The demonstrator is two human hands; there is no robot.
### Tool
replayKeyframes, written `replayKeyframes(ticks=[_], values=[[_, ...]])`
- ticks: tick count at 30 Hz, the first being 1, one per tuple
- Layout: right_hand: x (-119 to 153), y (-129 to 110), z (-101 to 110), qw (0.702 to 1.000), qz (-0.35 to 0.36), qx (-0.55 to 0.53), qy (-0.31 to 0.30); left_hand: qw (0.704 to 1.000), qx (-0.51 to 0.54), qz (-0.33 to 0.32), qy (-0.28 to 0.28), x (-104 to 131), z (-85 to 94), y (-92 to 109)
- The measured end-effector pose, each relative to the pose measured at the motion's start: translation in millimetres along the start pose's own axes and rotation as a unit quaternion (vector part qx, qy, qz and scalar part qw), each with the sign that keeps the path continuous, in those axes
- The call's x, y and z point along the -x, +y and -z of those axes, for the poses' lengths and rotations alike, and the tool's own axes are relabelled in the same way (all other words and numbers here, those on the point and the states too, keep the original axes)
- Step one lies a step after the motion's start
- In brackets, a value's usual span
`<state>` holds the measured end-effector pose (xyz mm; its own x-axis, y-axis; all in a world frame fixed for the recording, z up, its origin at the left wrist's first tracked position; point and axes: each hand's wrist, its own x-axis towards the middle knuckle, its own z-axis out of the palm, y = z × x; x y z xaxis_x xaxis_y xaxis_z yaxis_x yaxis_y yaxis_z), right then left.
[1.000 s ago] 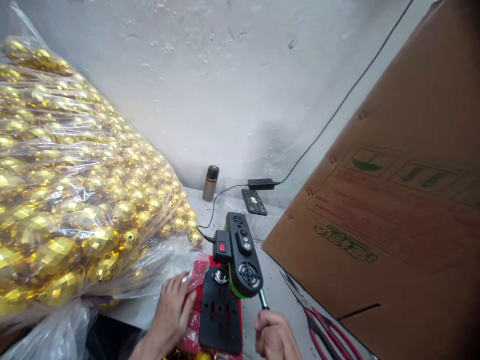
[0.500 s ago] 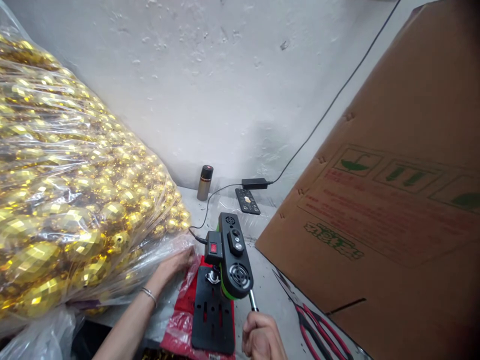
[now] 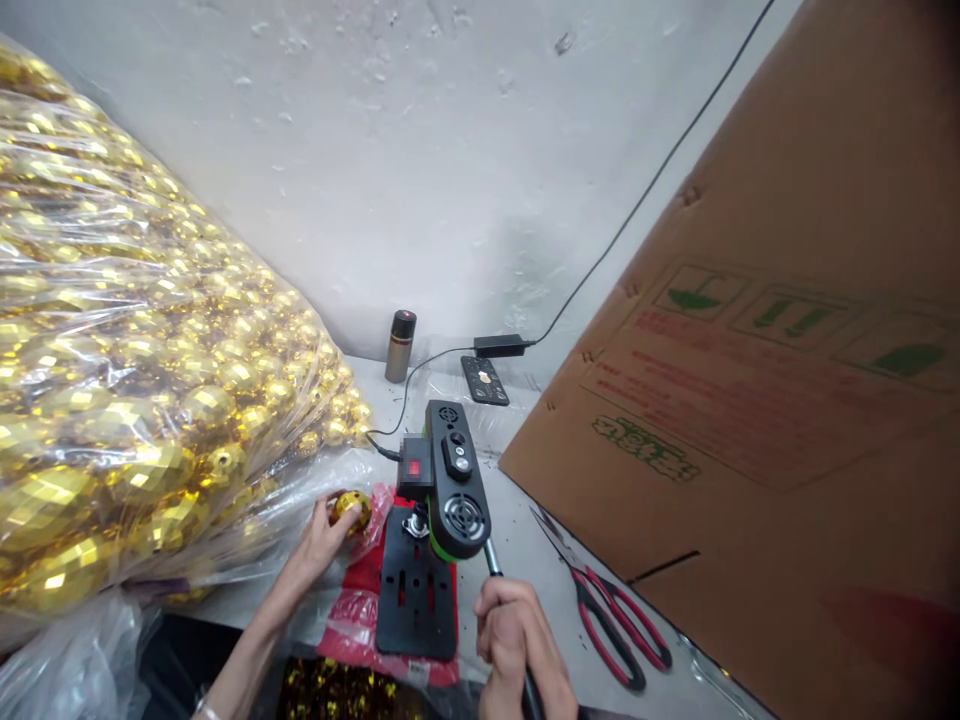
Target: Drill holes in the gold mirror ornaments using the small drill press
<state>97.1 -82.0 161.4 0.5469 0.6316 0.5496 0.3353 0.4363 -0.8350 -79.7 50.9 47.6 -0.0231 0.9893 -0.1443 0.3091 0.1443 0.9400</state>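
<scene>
My left hand (image 3: 324,532) holds a shiny gold faceted ball (image 3: 352,512) between thumb and fingers, just left of the black machine. My right hand (image 3: 517,640) is closed round the black-gripped rod handle (image 3: 491,557), whose metal shaft runs up to the machine. That black machine (image 3: 460,470) has round vents, a green edge and a box with a red switch (image 3: 414,468). It stands over a slotted black base plate (image 3: 417,600), which lies on red plastic packaging (image 3: 352,628).
At left, a large clear bag (image 3: 172,400) bulges with gold balls. Red-and-black scissors (image 3: 611,620) lie beside a big cardboard box (image 3: 750,420). A spray can (image 3: 400,346), a phone (image 3: 485,380) and a power adapter (image 3: 499,346) sit near the wall. More gold pieces (image 3: 345,692) lie below.
My left hand has drawn back from beside the bag and now shows a gold ball in its fingers. My right hand stays on the handle. The whole view has shifted slightly.
</scene>
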Motion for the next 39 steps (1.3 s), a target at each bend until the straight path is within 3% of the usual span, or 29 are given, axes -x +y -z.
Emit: replayKeyframes(ticks=[2,5,10,14,17,23,27,34,39], values=[[-7.2,0.7,3.8,1.0,0.021,0.005,-0.015,0.985,0.164,0.052,-0.015,18.1,-9.3,-6.3],[-18.6,1.8,9.9,0.995,0.078,0.025,-0.052,0.964,0.255,0.06,-0.032,42.7,-31.5,-13.5],[-26.2,2.9,16.6,0.989,0.106,0.043,-0.097,0.996,0.07,-0.058,-0.016,64.3,-61.4,-17.1],[-21.7,4.2,18.3,0.986,0.118,0.039,-0.108,0.982,-0.044,-0.181,-0.025,66.7,-67.6,-20.3],[-18.1,5.3,19.1,0.987,0.113,0.041,-0.108,0.969,-0.079,-0.229,-0.042,68.5,-65.5,-19.9],[-17.3,8.5,21.2,0.983,0.124,0.043,-0.125,0.957,-0.126,-0.248,-0.08,74.6,-62.6,-9.1],[-14.6,6.3,18.9,0.987,0.107,0.033,-0.115,0.954,-0.134,-0.247,-0.102,66.0,-68.1,-4.3],[-9.2,-0.3,13.4,0.994,0.067,0.025,-0.082,0.952,-0.178,-0.238,-0.075,54.8,-84.0,-9.7],[2.0,12.1,13.5,0.995,0.069,0.024,-0.067,0.953,-0.177,-0.235,-0.069,57.2,-84.7,-7.5]])
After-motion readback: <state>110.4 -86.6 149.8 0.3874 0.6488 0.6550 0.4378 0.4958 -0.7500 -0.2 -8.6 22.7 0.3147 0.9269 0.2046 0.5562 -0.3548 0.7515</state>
